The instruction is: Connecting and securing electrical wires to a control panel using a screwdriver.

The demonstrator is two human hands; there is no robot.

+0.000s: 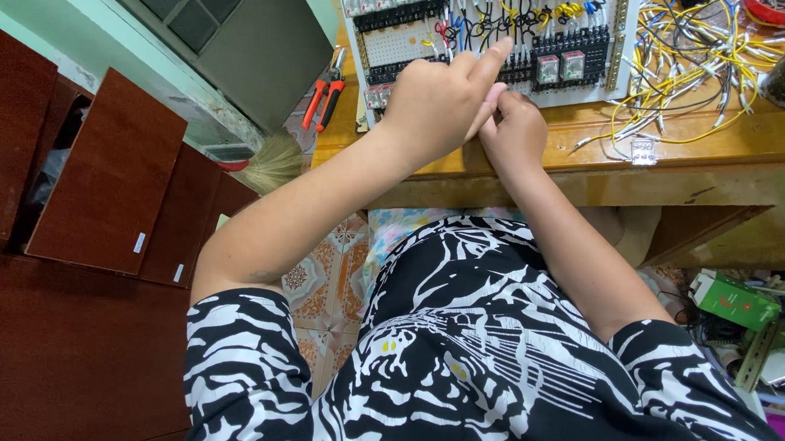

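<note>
A white perforated wiring panel (409,45) with black terminal blocks, small relays and coloured wires lies on a wooden desk (723,138). My left hand (438,95) rests on the panel's lower part, back towards me, index finger stretched onto a terminal row and the other fingers curled. My right hand (513,133) is curled just below and to the right of it, at the panel's near edge, touching the left hand's fingers. Whatever either hand pinches is hidden. Orange-handled pliers (323,98) lie left of the panel.
A tangle of yellow and white wires (682,57) spreads right of the panel, with a small clear plastic part (643,150) near the desk edge. Brown cabinets (103,181) stand to the left, with a broom (271,164) beside them. A green box (735,302) lies under the desk.
</note>
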